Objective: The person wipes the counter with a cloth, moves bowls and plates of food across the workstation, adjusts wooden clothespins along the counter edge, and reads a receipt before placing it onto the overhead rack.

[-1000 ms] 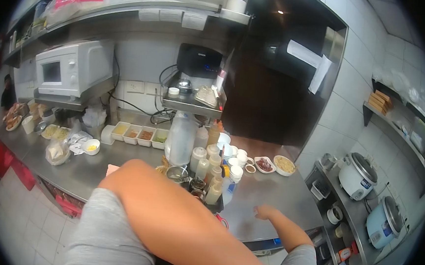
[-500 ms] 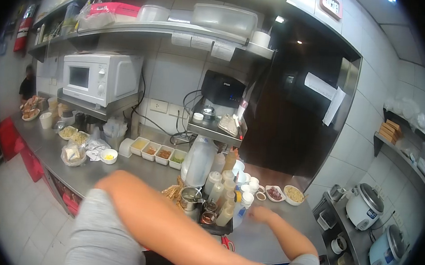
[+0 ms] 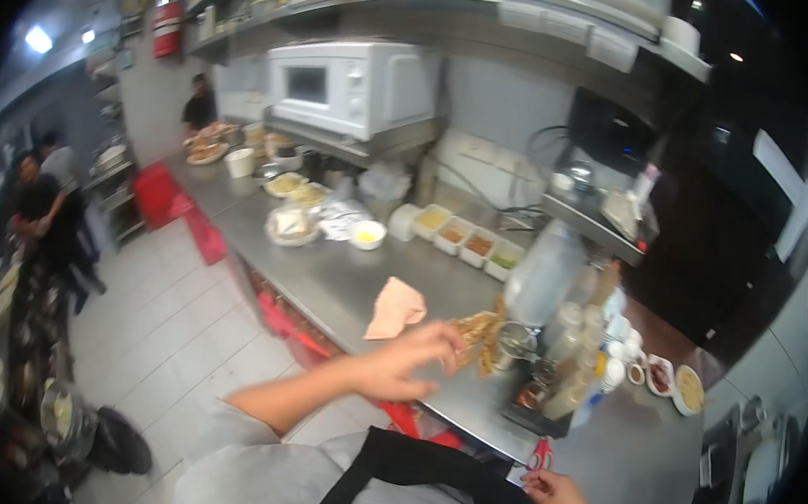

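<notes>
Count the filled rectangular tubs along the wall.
4, in one row: yellow-filled tub leftmost, then second tub, third tub, and green-filled tub rightmost. More may be hidden.

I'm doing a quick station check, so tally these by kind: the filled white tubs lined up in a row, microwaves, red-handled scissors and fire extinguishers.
Filled white tubs: 4
Microwaves: 1
Red-handled scissors: 1
Fire extinguishers: 1
Total: 7
</notes>
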A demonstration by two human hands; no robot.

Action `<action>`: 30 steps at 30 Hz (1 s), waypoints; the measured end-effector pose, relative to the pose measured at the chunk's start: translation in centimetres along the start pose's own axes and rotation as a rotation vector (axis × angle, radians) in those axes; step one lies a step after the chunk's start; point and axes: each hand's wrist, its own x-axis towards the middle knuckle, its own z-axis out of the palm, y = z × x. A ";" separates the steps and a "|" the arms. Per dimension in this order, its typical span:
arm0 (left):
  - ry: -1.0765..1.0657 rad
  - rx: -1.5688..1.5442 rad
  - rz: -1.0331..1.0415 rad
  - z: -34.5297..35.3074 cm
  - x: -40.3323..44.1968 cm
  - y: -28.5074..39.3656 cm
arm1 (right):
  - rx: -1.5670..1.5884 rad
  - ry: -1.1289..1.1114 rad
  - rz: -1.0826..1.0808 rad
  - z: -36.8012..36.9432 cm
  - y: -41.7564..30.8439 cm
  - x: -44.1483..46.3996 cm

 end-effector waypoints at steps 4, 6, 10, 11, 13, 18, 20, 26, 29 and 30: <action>0.100 -0.303 -0.457 13.0 -6.6 -5.2 | 0.134 0.410 -0.281 9.0 1.2 7.8; 0.138 -0.710 -0.672 14.3 -7.5 -5.0 | 0.508 0.208 -0.304 11.1 0.4 9.9; 0.113 0.149 -0.313 11.3 -8.7 -4.5 | 0.024 0.158 -0.544 9.1 -3.0 10.8; 0.042 0.136 -0.352 10.5 -8.8 -4.5 | 0.000 0.110 -0.583 9.0 -3.3 11.0; -0.035 0.156 -0.357 9.5 -9.2 -4.1 | -0.055 0.022 -0.673 8.4 -4.0 11.6; -0.279 -0.191 -0.428 4.0 -12.1 -1.5 | -0.042 -0.057 -0.558 4.3 -8.6 11.6; -0.177 -0.474 -0.260 0.1 -9.4 2.6 | -0.109 0.066 -0.671 2.7 -10.4 12.3; -0.396 -0.724 0.149 -0.6 -4.0 10.1 | 0.022 -0.035 -0.694 -0.5 -14.2 12.9; -0.425 -0.714 0.150 -0.7 -4.2 10.3 | 0.260 -0.161 -0.533 3.0 -11.4 12.7; -0.431 -0.699 0.140 -0.9 -4.4 10.5 | 0.352 -0.202 -0.472 4.9 -10.2 12.6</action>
